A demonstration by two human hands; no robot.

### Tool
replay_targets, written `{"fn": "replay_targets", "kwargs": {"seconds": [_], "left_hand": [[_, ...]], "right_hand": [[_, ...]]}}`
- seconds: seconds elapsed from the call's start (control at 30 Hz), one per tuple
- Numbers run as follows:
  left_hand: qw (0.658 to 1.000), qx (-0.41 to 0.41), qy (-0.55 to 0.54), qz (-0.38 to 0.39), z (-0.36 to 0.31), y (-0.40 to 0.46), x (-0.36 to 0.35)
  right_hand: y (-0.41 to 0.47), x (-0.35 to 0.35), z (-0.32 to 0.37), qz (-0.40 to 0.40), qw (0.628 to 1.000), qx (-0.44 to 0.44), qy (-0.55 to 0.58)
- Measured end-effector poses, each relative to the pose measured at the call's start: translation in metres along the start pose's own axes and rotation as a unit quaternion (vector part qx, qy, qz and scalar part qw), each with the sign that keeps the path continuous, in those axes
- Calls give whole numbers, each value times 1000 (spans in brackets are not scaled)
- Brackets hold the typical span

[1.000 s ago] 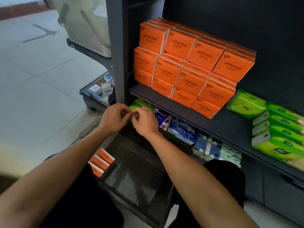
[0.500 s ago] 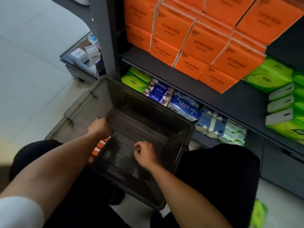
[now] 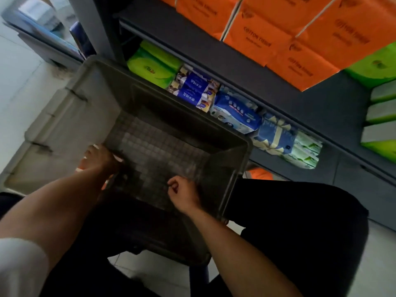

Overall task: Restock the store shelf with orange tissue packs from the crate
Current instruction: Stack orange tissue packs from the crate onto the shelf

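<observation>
Orange tissue packs (image 3: 278, 33) are stacked on the dark shelf (image 3: 246, 67) at the top. The dark grey crate (image 3: 235, 174) with a grid floor sits in front of my knees, and its inside shows no packs. My left hand (image 3: 100, 157) is at the crate's left wall, blurred, with slivers of orange (image 3: 79, 168) showing beside it; its grip is unclear. My right hand (image 3: 182, 194) is inside the crate above the floor, fingers curled, with nothing visible in it. Another orange pack (image 3: 260, 173) peeks out beyond the crate's right corner.
The crate's grey lid flap (image 3: 57, 129) lies open to the left over the tiled floor. The lower shelf holds green (image 3: 154, 63), blue (image 3: 233, 110) and pale green packs (image 3: 304, 151). Green and white packs (image 3: 379, 116) fill the shelf at right. My dark-trousered legs flank the crate.
Both hands dropped from the shelf edge down to the crate, the left to its left wall, the right inside. My view tilted down and closer; since half a second ago the hands barely moved.
</observation>
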State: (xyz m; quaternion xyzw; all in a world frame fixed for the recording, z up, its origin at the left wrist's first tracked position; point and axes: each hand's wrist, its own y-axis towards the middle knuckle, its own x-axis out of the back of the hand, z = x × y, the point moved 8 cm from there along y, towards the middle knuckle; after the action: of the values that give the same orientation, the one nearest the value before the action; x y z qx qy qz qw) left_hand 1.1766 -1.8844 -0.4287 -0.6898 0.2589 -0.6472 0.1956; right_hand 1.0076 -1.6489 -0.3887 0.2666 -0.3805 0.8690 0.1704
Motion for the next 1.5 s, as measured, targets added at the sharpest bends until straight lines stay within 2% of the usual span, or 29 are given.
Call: {"fn": "replay_targets", "kwargs": {"seconds": [0.2, 0.37, 0.6, 0.87, 1.03, 1.33, 1.5], "left_hand": [[1000, 14, 8, -13, -2, 4, -1], [999, -13, 11, -47, -5, 1, -6], [1000, 4, -1, 27, -32, -19, 11], [990, -85, -10, 114, -99, -64, 37], [982, -127, -66, 119, -123, -100, 50], [958, -158, -234, 48, -125, -145, 95], [907, -203, -369, -18, -140, -164, 142]], "right_hand": [[0, 0, -4, 0, 1000, -11, 7], [-8, 1, -4, -1, 1000, -3, 14], [-5, 21, 7, -19, 1000, 1, 8], [-10, 52, 35, -70, 996, 25, 47], [-17, 80, 64, -109, 990, 55, 67], [-30, 139, 103, -144, 983, 110, -7], [-36, 172, 118, -176, 973, 145, 22]]}}
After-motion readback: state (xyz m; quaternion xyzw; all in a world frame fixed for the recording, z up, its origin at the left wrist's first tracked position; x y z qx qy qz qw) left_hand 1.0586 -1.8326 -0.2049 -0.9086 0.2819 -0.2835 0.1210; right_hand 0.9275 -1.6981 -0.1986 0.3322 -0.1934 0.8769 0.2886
